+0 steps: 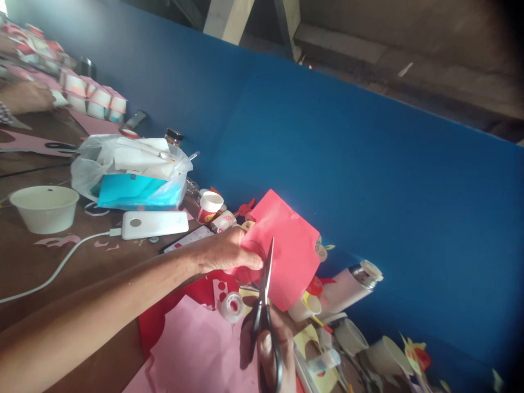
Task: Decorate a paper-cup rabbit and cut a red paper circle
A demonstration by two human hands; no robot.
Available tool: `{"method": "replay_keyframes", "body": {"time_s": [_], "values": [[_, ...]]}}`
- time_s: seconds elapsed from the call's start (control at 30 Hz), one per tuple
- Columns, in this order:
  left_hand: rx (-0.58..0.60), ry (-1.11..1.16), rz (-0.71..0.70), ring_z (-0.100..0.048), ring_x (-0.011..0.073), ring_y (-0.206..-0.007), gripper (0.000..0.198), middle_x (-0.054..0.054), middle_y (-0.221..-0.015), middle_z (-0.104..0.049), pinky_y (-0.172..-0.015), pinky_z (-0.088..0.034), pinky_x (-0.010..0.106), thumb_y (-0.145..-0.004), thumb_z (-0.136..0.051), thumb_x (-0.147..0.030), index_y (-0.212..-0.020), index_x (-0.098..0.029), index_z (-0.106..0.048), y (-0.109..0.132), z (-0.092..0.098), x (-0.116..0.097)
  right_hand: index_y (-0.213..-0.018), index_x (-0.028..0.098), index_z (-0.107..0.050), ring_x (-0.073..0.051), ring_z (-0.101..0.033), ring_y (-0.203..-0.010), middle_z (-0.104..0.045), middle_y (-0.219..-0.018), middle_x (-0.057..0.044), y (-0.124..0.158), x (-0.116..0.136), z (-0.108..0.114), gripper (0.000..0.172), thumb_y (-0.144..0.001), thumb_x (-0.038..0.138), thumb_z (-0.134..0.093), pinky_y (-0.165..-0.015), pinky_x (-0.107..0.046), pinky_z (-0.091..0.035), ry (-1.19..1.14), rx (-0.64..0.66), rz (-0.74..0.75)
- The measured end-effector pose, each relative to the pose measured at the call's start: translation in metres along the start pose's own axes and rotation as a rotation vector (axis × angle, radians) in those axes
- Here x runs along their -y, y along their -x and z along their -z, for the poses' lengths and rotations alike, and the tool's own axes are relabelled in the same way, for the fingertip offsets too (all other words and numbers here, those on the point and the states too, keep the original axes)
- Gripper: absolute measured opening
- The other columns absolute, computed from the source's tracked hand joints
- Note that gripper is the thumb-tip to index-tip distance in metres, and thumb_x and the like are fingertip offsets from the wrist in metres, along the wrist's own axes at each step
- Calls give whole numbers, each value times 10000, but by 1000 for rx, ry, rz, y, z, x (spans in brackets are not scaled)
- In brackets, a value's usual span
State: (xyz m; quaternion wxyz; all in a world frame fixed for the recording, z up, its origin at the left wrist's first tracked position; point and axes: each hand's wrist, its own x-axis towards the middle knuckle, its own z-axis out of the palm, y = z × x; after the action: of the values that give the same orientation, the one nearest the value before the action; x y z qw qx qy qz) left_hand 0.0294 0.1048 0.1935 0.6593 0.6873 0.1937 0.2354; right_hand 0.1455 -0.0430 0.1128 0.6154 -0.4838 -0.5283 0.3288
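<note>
My left hand (231, 252) pinches a sheet of red paper (289, 245) at its left edge, the thumb lying on top. In my right hand (278, 341) is a pair of scissors (265, 297) with black handles. Their blades point up and lie against the paper, just right of my left thumb; I cannot tell how far apart they are. Below the hands lie pink paper (200, 344) with a cut edge and a clear roll of tape (232, 307).
A white power bank (155, 225) with a cable and a plastic bag (88, 164) stand left, near a white paper bowl (44, 210). Right are a thermos (347, 289) and paper cups (387, 355). A blue partition (347, 164) borders the table. Another person's hand (30, 97) works far left.
</note>
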Motion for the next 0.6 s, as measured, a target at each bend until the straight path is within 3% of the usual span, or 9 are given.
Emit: {"method": "replay_keyframes", "body": {"time_s": [0.23,0.6], "values": [[-42,-63,-5,-599,207,-721,325,25,-665,-597,-635,-482,304,-589,-689,-248,-881,-126,-613,-2,4,5,-986,155,-636,-107,-361,-390,-405,-380,61,1,1,0,578,-726,664,-549,-390,-223,-267,17,-9,1],[-5,-7,15,-609,214,-698,329,18,-591,-585,-623,-479,303,-577,-690,-222,-884,-119,-634,-2,4,3,-980,150,-662,-102,-366,-326,-458,-370,42,2,2,-6,573,-718,650,-566,-342,-212,-244,-34,-42,-28]]}}
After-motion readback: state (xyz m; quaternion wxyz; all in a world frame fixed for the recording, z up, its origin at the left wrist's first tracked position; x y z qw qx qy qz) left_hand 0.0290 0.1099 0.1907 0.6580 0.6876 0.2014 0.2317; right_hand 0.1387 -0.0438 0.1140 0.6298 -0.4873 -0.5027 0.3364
